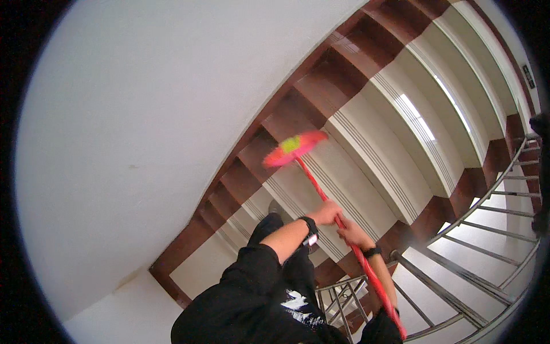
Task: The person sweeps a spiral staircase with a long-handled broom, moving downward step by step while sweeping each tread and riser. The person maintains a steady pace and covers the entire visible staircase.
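Note:
A broom with a red handle [315, 182] reaches from beside my body at the lower right up to the stairs. Its pink and red head [311, 141], with a yellow-green patch, is blurred and lies over the brown border of a step. My left hand [327, 212] grips the handle partway along, a black watch on that wrist. Just below it, my right hand [355, 234] is also closed around the handle and wears a black wristband. Beyond my right hand the handle passes along my right forearm.
Cream stair treads [369, 142] with grooved edges and brown borders curve up to the right. A white wall [142, 129] rises on the left. The metal railing [485, 206] runs along the right side. My foot [275, 206] stands on a lower step.

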The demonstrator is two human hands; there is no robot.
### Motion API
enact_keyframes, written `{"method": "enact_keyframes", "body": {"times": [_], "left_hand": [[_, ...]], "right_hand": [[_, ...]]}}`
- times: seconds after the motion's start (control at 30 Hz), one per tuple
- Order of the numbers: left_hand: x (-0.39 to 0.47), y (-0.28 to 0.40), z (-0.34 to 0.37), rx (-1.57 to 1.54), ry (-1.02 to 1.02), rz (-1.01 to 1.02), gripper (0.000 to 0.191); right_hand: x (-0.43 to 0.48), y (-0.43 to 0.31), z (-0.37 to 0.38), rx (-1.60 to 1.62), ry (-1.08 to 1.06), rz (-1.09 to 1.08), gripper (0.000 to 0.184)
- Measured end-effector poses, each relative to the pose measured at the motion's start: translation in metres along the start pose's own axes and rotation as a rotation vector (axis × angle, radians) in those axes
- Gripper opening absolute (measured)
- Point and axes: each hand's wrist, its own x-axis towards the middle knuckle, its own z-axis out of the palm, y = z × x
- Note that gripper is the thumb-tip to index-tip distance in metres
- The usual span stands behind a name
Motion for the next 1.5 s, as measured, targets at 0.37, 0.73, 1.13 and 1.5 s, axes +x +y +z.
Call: {"method": "enact_keyframes", "body": {"times": [0.37,0.73,1.13,1.5], "left_hand": [[-0.047,0.013,-0.08,0.076,0.009,0.133,0.016],[-0.014,0.139,0.004,-0.202,-0.658,0.579,0.022],[0.015,-0.017,-0.065,-0.027,-0.081,0.187,0.013],[-0.025,-0.082,-0.144,-0.119,0.378,-0.003,0.009]], "right_hand": [[-0.041,-0.072,0.028,-0.338,0.054,-0.128,0.064],[-0.17,0.025,0.102,0.738,0.455,0.273,0.061],[-0.013,-0.074,0.002,0.003,0.26,0.01,0.057],[0.07,-0.177,-0.025,-0.478,-0.064,-0.262,0.046]]}}
